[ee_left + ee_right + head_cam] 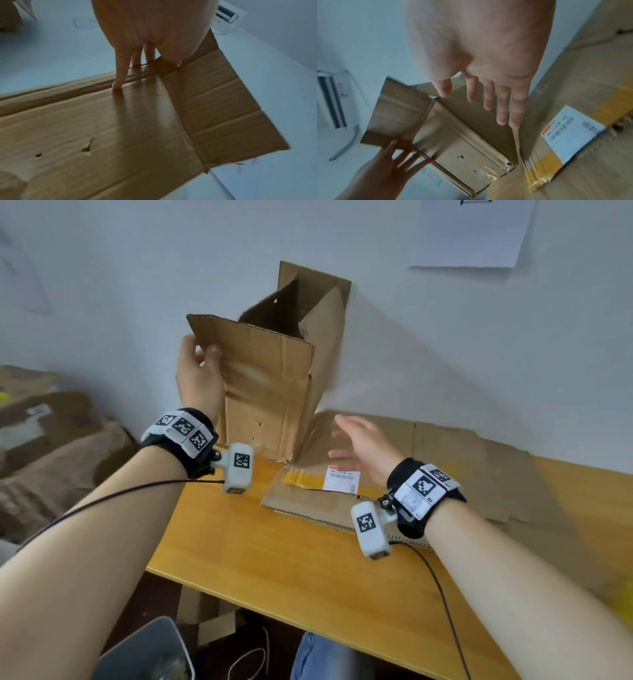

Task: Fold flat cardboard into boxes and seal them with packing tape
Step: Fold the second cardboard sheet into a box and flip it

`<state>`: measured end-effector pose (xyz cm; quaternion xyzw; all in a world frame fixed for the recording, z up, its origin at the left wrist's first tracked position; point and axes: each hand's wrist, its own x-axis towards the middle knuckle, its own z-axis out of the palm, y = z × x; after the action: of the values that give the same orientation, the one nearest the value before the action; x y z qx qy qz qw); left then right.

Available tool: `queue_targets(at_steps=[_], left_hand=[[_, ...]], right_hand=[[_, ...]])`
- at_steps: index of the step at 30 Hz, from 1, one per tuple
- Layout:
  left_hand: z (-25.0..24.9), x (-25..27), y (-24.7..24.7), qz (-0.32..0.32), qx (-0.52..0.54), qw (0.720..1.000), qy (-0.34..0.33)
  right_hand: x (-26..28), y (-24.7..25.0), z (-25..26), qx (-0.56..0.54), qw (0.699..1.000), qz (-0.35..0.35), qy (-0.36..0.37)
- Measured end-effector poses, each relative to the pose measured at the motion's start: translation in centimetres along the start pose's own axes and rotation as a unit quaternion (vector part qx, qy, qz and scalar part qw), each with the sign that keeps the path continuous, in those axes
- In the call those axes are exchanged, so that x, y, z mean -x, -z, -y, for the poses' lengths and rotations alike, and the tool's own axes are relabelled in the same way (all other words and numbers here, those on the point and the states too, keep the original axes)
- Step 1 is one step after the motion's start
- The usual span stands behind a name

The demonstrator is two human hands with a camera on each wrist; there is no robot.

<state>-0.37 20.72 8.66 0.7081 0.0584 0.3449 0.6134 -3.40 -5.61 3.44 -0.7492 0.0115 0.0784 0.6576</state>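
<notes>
The yellow wooden table [308,570] carries flattened brown cardboard sheets [462,460], the near one bearing a white shipping label [343,480]. On the table's far side, against the wall, stands the task item: a tall, half-opened brown cardboard box [274,392].

Procedure, as judged: square the box before folding any flap. The left hand [198,374] grasps the left top flap, thumb in front. The right hand [363,446] is released, fingers spread, just right of the box; it should brace the right wall.

The right wrist view alone shows old clear tape [489,174] on the box's lower edge. The left wrist view shows small punctures [86,147] in the panel.
</notes>
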Motion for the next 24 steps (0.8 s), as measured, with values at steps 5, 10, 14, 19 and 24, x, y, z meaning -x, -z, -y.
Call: queue_targets(at_steps=[5,10,14,19,24], left_hand=[[1.1,-2.5,1.8,-0.006,0.014,1.0,0.024],[2.6,-2.8,2.2,-0.008,0.023,0.998,0.05],[3.9,-2.6,2.8,-0.019,0.012,0.999,0.049],[4.5,-2.1,3.3,-0.011,-0.016,0.998,0.056],[5.0,-1.9,3.4,-0.03,-0.019,0.994,0.106]], right_hand=[[-1.7,0.2,-1.5,-0.047,0.998,-0.033,-0.02],[-3.2,-0.2,-2.4,-0.07,0.995,-0.063,-0.032],[-3.7,-0.9,-2.5,-0.062,0.995,-0.078,-0.027],[-3.4,-1.4,-2.2,-0.057,0.995,-0.08,-0.019],[-2.4,-1.1,-2.4,-0.037,0.997,-0.07,-0.008]])
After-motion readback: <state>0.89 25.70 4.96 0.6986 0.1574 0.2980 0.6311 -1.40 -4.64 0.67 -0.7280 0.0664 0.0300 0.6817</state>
